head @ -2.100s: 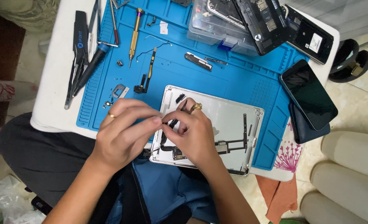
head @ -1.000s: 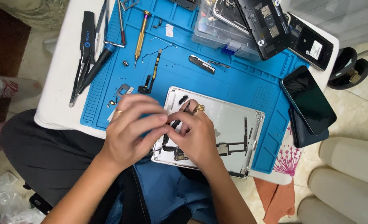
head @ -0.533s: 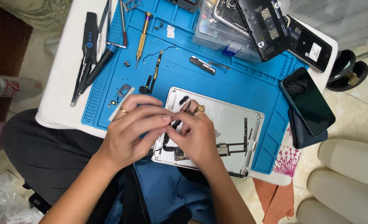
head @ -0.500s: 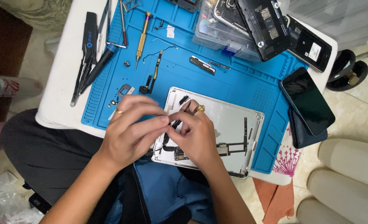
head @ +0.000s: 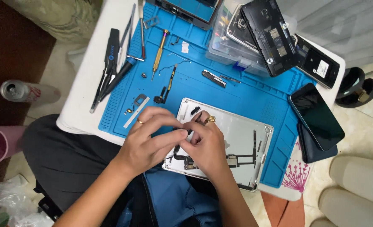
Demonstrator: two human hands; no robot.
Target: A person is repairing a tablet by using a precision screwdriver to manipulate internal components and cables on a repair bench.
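The silver tablet shell (head: 241, 138) lies open-side up at the near edge of the blue mat (head: 245, 94), its long axis running left to right and slightly tilted. Both hands meet over the shell's left part: the left hand (head: 146, 141) and right hand (head: 205, 145) pinch a small dark part (head: 189, 132) between their fingertips. Beyond the shell, a gold screwdriver (head: 159, 54) points toward it.
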